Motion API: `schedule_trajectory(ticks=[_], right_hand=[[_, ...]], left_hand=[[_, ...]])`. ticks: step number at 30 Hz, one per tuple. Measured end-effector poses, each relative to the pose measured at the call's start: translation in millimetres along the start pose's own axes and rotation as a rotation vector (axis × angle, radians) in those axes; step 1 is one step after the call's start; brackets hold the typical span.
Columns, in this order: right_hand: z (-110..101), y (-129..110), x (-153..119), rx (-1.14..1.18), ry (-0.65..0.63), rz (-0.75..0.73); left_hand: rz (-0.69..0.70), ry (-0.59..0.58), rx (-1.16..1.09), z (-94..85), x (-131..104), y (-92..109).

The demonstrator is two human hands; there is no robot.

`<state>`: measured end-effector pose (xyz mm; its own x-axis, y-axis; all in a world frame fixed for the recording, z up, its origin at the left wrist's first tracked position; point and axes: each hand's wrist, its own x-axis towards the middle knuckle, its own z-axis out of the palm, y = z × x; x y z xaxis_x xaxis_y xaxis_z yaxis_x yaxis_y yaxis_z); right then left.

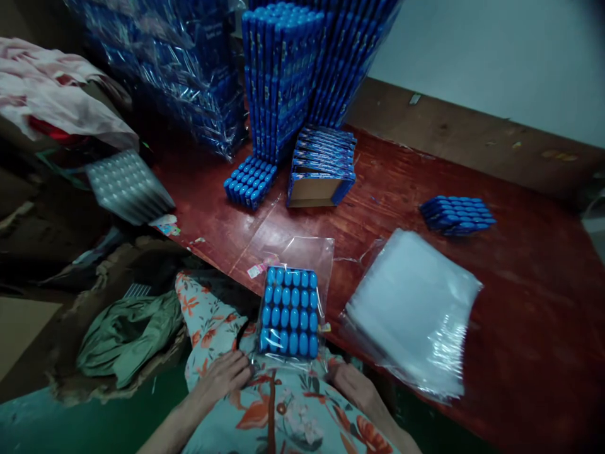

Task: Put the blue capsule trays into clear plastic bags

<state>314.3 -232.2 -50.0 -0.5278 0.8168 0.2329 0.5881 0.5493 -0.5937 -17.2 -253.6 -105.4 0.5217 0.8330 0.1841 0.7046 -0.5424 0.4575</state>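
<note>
A clear plastic bag (314, 252) lies at the table's near edge and hangs over my lap. Inside its lower part is a block of blue oval pieces (293, 315) in rows. My left hand (229, 373) is closed at the bag's lower left corner, with its fingers curled. At the lower right corner my right hand (350, 381) is closed too, its fingertips partly hidden. Both hands seem to pinch the bag's edges. To the right of the bag, a stack of clear flat bags (411, 309) rests on the table.
On the red table (387, 183) stand a small blue block (250, 181), another block (457, 214), an open carton (314, 189) and tall blue stacks (283, 82). Wrapped blue packs (189, 69) are behind. At left are a silvery stack (130, 186) and a green cloth (132, 334).
</note>
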Motion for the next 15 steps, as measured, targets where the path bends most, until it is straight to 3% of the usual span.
schedule_trajectory(ticks=[2, 5, 8, 10, 12, 15], right_hand=[[3, 4, -1, -0.129, 0.009, -0.033], [7, 8, 16, -0.334, 0.056, -0.033], [4, 6, 43, -0.381, 0.025, -0.033], [-4, 4, 61, -0.356, -0.001, -0.117], [-19, 2, 79, -0.324, -0.019, -0.189], [-51, 2, 106, -0.288, 0.042, -0.241]], left_hand=[[-0.087, -0.065, 0.061, -2.5, 3, 1], [-0.260, -0.190, 0.118, -21.0, 36, 10], [-0.303, -0.397, 0.123, -42.9, 75, 22], [-0.290, -0.485, 0.178, -55.8, 95, 26], [-0.223, -0.487, 0.247, -71.0, 111, 25], [-0.015, -0.346, 0.304, -108.1, 135, 16]])
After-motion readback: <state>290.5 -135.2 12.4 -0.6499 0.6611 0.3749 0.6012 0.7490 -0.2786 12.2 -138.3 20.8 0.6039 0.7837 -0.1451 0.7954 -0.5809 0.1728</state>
